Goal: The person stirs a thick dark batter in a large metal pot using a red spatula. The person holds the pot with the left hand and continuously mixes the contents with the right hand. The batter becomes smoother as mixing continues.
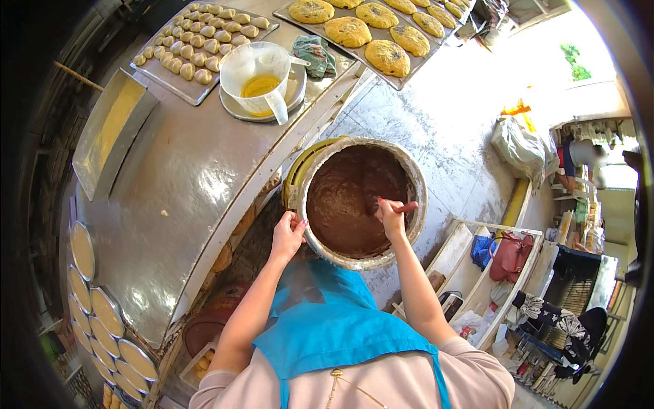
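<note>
A large round tub (420, 204) stands before me, its pale rim smeared and crusted. Thick brown batter (342, 204) fills much of it, with a furrow down the middle. My left hand (288, 235) pinches the near left part of the rim. In my right hand (392, 219), over the right side of the batter, is the reddish-brown handle (407, 207) of a utensil. The utensil's lower end is hidden by my hand and the batter, so its kind cannot be told. A yellow-green bucket or tub edge (296, 168) shows behind the left side.
The metal worktable (179, 168) on my left carries a tray of dough pieces (196, 38), a plastic jug with yellow liquid (258, 76), a cloth (315, 55) and a long metal pan (112, 133). Flat yellow rounds (347, 31) lie ahead. Wooden shelving (490, 276) stands right; another person (580, 156) is farther off.
</note>
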Motion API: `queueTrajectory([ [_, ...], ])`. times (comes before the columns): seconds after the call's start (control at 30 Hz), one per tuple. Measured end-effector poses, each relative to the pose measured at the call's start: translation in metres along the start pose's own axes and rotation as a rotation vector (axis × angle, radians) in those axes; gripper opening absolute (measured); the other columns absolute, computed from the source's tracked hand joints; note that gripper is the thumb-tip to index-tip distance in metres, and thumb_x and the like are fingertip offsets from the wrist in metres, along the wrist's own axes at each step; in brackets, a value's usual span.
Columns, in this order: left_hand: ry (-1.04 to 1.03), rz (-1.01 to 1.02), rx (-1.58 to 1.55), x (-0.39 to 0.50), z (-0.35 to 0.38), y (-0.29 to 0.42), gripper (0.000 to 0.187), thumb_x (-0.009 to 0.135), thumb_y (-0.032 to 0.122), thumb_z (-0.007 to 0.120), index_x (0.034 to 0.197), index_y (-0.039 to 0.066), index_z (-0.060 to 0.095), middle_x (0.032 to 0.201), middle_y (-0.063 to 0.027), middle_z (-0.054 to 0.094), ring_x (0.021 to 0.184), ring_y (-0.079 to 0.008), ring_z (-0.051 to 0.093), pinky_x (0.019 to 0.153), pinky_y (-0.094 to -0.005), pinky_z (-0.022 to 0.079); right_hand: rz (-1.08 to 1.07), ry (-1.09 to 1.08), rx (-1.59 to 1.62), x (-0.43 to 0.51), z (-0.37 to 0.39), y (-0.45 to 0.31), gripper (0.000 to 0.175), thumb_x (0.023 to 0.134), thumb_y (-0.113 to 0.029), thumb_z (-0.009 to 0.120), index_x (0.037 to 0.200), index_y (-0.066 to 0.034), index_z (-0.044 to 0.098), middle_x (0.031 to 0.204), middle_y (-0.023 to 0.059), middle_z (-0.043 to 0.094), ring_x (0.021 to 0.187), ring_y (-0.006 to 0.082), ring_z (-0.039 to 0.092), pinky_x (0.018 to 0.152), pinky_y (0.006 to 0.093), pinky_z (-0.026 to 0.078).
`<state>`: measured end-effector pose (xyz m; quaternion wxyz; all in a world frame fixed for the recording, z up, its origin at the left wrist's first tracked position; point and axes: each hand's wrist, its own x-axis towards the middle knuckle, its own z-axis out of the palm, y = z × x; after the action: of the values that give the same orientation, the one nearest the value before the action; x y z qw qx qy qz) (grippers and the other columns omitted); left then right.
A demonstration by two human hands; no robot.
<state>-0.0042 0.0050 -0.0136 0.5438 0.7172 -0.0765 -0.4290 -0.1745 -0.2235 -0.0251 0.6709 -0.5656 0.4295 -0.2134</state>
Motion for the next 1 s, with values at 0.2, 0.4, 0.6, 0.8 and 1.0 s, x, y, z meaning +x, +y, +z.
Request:
queueTrajectory([
  [0.2,-0.043,0.01,0.018,0.006,-0.003,0.001,0.01,0.09,0.008,0.059,0.088,0.004,0.051,0.074,-0.0013,0.055,0.063,-0.0079,0.054,0.053,-0.0245,0.051,0.06,0.075,0.012,-0.041,0.025,-0.096,0.046,0.088,-0.013,0.054,0.046,-0.0102,0.037,0.042,0.0004,0.036,0.037,0.0111,0.03,0.042,0.0294,0.027],
  [0.4,-0.031,0.033,0.037,0.006,0.002,0.005,0.01,0.09,0.008,0.059,0.087,0.005,0.05,0.074,0.0001,0.054,0.064,-0.0068,0.052,0.053,-0.0233,0.05,-0.269,-0.069,0.319,-0.026,0.055,-0.163,0.043,0.091,-0.013,0.053,0.05,-0.0093,0.039,0.046,-0.0029,0.035,0.042,0.0069,0.03,0.043,0.0272,0.024],
  [0.6,0.027,0.054,-0.042,0.007,0.007,0.003,0.011,0.089,0.008,0.062,0.088,0.002,0.052,0.071,-0.0019,0.056,0.057,-0.0081,0.053,0.05,-0.0247,0.047,-0.481,-0.133,0.148,0.039,0.086,-0.082,0.045,0.091,-0.016,0.053,0.05,-0.0053,0.039,0.048,-0.0013,0.039,0.045,0.0068,0.032,0.046,0.0261,0.025],
  [0.8,0.065,0.052,0.014,0.003,0.007,0.002,0.011,0.088,0.007,0.062,0.088,0.002,0.052,0.071,-0.0024,0.056,0.057,-0.0086,0.054,0.05,-0.0254,0.047,-0.228,-0.124,0.073,0.075,0.054,0.012,0.046,0.089,-0.018,0.055,0.047,-0.0066,0.041,0.045,-0.0019,0.038,0.041,0.0076,0.031,0.042,0.0274,0.025],
  [1.0,0.014,0.052,0.043,-0.002,0.003,0.004,0.011,0.089,0.007,0.06,0.087,0.003,0.05,0.072,-0.0017,0.054,0.06,-0.008,0.054,0.05,-0.0243,0.049,-0.017,-0.245,0.019,-0.003,0.007,0.002,0.043,0.088,-0.014,0.054,0.047,-0.0059,0.042,0.045,-0.0018,0.038,0.04,0.0077,0.03,0.041,0.0271,0.023],
])
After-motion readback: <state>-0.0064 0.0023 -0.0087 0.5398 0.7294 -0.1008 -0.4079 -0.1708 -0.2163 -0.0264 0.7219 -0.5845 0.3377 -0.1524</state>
